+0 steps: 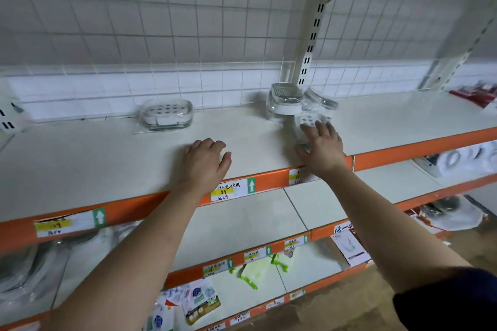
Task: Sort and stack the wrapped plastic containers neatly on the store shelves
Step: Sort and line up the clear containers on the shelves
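Note:
A white store shelf (94, 158) with an orange front edge runs across the view. One wrapped clear plastic container (166, 115) with a white perforated insert lies flat at the back left. A second wrapped container (283, 102) stands tilted near the upright post. A third wrapped container (312, 118) sits just in front of it, blurred. My right hand (321, 146) lies on that third container with fingers spread over its wrap. My left hand (205, 161) rests on the bare shelf near the front edge, fingers loosely curled, holding nothing.
A slotted white upright post (309, 43) stands behind the containers, with a wire grid back panel (161, 21). Red packaged goods (478, 94) lie at the far right. Lower shelves hold packets (199, 301), green-and-white items (255, 271) and wrapped goods. Price labels (231, 189) line the orange edges.

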The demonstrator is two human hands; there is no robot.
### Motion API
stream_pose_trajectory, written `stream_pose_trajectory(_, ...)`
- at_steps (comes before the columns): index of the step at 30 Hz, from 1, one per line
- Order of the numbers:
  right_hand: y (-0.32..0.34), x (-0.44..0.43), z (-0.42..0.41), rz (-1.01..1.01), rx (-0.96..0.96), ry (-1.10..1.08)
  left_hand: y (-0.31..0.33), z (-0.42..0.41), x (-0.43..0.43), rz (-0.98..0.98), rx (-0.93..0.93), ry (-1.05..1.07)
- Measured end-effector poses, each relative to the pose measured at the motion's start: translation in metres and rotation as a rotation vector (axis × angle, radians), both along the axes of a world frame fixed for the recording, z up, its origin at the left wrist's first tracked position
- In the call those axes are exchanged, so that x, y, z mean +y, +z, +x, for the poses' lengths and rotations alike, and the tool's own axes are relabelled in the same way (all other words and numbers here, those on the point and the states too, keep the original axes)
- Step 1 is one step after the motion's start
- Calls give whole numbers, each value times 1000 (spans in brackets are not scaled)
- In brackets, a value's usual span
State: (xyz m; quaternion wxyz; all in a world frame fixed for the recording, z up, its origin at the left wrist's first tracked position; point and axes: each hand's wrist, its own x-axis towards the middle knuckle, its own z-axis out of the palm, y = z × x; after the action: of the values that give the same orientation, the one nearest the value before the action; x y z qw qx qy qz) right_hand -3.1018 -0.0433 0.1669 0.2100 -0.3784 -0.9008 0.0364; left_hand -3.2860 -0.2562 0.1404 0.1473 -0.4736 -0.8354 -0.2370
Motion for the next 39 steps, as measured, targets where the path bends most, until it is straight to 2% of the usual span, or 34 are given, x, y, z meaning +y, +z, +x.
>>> stream_pose_trajectory(5, 3, 13, -12, -61, -132, -65, 1, 1, 0, -10, 46, -3)
stream_pose_trajectory(8, 6, 10, -16, 23, -162, -108, 1, 2, -1, -21, 59, 12)
stream_pose_trajectory(13, 0, 4, -21, 172, -132, -112, 2, 2, -2, -3, 34, 25)
stream_pose_trajectory(17, -1, -4, -25, 152, -22, 3, 2, 2, -2, 6, 22, 15)
stream_pose_trajectory(23, 10, -20, -27, -188, 359, 205, 0, 2, -3, 53, 25, 33)
stream_pose_trajectory(28, 13, -26, -30, -325, 447, 318, 1, 2, -2, 62, 15, 35)
stream_pose_trajectory(33, 16, -24, -41, -476, 566, 293, 0, 2, -3, 76, 19, 27)
stream_pose_trajectory(35, 14, -22, -47, -535, 618, 217, -1, 1, -3, 79, 25, 27)
stream_pose_trajectory(37, 10, -22, -53, -675, 708, 121, -1, 1, -3, 72, 28, 27)
stream_pose_trajectory(39, 3, -22, -58, -747, 702, 53, -1, 0, -2, 64, 23, 20)
